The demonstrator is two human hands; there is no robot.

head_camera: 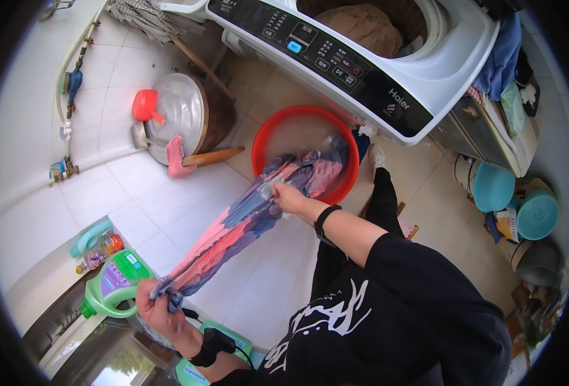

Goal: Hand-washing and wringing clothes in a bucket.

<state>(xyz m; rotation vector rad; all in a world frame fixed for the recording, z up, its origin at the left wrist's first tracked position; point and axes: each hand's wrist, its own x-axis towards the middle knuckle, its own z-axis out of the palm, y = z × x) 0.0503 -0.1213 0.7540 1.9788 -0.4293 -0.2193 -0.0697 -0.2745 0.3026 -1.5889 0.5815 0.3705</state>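
Note:
A long wet cloth in pink, blue and grey patches is stretched between my two hands. My left hand, at the lower left, grips its bunched, twisted end. Farther along, my right hand has hold of the cloth near the rim of a red plastic basin. From there the rest of the cloth hangs into the basin, where it lies partly in cloudy water. Folds hide some of the fingers of my right hand.
A white Haier washing machine with its lid up holds a brown cloth bundle. At left, a metal-lidded vat carries a red dipper. A green detergent bottle stands by my left hand; teal basins are at right.

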